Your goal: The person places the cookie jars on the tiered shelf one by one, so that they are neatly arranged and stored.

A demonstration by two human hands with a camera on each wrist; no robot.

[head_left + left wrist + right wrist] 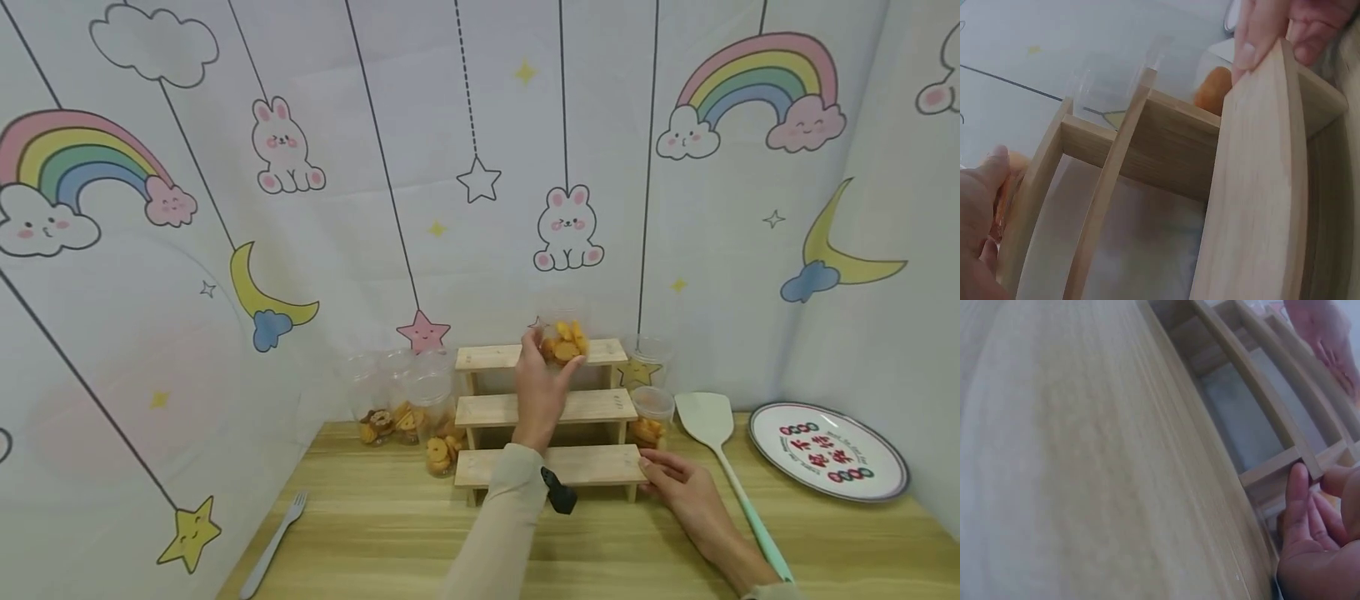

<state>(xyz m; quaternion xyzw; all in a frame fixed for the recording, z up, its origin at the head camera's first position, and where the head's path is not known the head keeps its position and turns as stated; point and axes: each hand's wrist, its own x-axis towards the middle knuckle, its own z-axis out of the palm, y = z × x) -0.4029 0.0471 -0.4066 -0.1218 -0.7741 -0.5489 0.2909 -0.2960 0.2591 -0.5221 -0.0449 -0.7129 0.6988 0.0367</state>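
A three-step wooden rack (592,464) stands on the table against the back. My left hand (538,392) grips a clear plastic jar of yellow-orange snacks (567,343) at the top step. In the left wrist view that hand (975,219) is at the far side of the rack, and the jar is mostly hidden. My right hand (690,498) pinches the right end of the bottom step. The right wrist view shows its thumb and fingers (1297,494) around that corner of the board.
Several clear jars of biscuits (442,454) stand left of the rack. At its right are a lidded snack jar (651,427) and a clear container (651,350) behind it. Further right lie a spatula with a green handle (756,521) and a white plate (877,483). A fork (273,546) lies front left.
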